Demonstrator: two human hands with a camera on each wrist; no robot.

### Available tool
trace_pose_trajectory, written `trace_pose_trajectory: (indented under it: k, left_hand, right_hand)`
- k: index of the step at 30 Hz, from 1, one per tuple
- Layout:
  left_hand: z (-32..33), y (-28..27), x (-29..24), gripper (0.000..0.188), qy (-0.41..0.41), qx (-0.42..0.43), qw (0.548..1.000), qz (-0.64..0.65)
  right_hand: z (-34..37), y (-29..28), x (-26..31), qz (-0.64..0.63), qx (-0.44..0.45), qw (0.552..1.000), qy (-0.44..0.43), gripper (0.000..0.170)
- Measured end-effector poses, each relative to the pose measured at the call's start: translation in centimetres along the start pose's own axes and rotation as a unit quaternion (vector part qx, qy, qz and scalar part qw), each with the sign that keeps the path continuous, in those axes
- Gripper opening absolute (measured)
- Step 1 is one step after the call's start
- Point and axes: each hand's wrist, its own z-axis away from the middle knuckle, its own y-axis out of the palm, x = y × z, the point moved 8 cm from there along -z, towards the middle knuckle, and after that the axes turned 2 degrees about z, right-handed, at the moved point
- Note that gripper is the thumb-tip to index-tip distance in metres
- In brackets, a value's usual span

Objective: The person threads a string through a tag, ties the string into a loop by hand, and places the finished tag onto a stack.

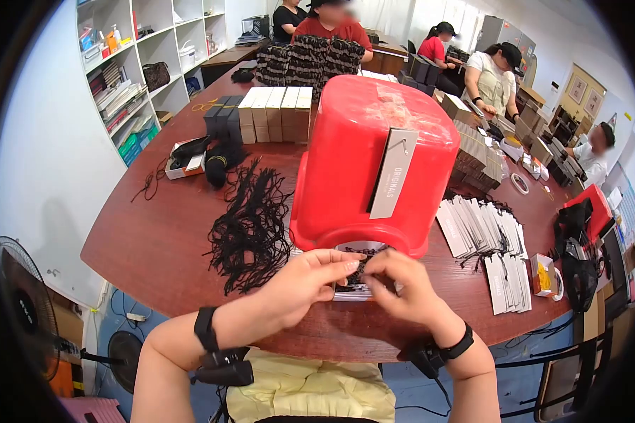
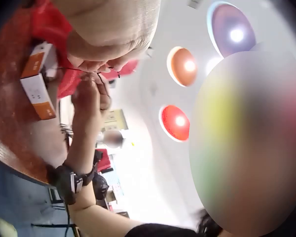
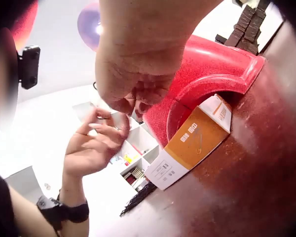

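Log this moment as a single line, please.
Left hand: pinches thin black cord | Right hand: pinches same cord | Place: above white-and-orange cardboard box, beside red plastic tub | Nearby: heap of loose black cords

The word "ORIGINALS" runs lengthwise in white capitals down a grey rectangular card (image 1: 395,173) on the red plastic bin (image 1: 339,155), at the centre of the head view; the smaller line beside it is too fine to read. Print on the orange-and-white cardboard box (image 3: 192,143), right of centre in the right wrist view, is too blurred to read, as is lettering on the fanned pale cards (image 1: 506,285), right in the head view.
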Motion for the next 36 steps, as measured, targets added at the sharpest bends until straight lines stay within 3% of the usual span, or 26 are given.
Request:
trace_pose_trajectory:
  k: [1,2,3,5,8,12,17,22,24,25,26,28,31,34,35,36]
  left_hand:
    - [-1.1,-0.9,0.4,0.012,0.002,0.000,1.000,0.000]
    - [-2.0,-0.8,1.3,0.013,-0.033,0.060,0.997,0.030]
    - [-2.1,0.1,1.6,0.015,-0.068,0.119,0.989,0.060]
    - [-2.2,0.8,0.9,0.015,-0.043,0.112,0.989,0.083]
    - [-2.1,1.6,0.1,0.014,-0.028,0.107,0.987,0.113]
    - [-2.1,1.8,-0.9,0.013,0.010,0.122,0.983,0.138]
    - [-2.4,1.3,-2.9,0.009,0.090,0.119,0.975,0.168]
    - [-2.0,1.2,-3.1,0.009,0.111,0.151,0.966,0.179]
    - [-1.5,1.4,-3.1,0.009,0.104,0.172,0.963,0.180]
    - [-1.0,1.8,-3.3,0.009,0.111,0.190,0.964,0.151]
    - [-0.5,2.2,-3.4,0.008,0.118,0.209,0.963,0.122]
    - [-0.2,2.4,-3.3,0.007,0.125,0.216,0.962,0.112]
    - [-0.1,2.5,-3.2,0.006,0.133,0.201,0.966,0.096]
    - [0.1,2.7,-3.2,0.006,0.138,0.211,0.963,0.093]
    - [0.1,2.8,-3.1,0.006,0.138,0.211,0.963,0.093]
    - [-0.1,2.8,-2.8,0.006,0.128,0.202,0.967,0.087]
  right_hand:
    - [0.3,0.9,0.2,-0.005,0.056,0.998,0.023,0.014]
    - [0.5,1.7,0.5,-0.025,0.097,0.994,0.045,0.015]
    - [0.7,2.4,0.6,0.006,0.122,0.992,0.011,0.015]
    - [1.0,3.2,1.1,0.057,0.156,0.986,-0.021,0.016]
    - [0.9,3.0,2.0,0.093,0.129,0.986,-0.057,0.017]
    - [1.2,3.5,1.6,0.129,0.165,0.977,-0.031,0.018]
    - [1.2,4.0,1.9,0.100,0.155,0.981,-0.059,0.021]
    - [1.2,4.6,2.4,0.084,0.188,0.977,-0.053,0.030]
    - [0.9,3.2,1.8,0.085,0.197,0.976,0.037,0.039]
    - [0.8,1.7,1.0,0.000,0.112,0.993,0.044,0.049]
    - [1.2,-0.1,0.3,-0.014,0.006,1.000,-0.010,0.043]
    - [1.8,-3.3,-2.2,-0.200,-0.201,0.949,0.140,0.033]
    - [2.6,-5.7,-4.0,-0.375,-0.302,0.873,0.080,0.023]
    - [2.6,-6.4,-4.7,-0.334,-0.327,0.877,0.109,0.019]
    - [2.0,-6.1,-3.0,-0.261,-0.289,0.917,0.086,0.015]
    - [1.9,-5.9,-2.3,-0.261,-0.289,0.917,0.086,0.015]
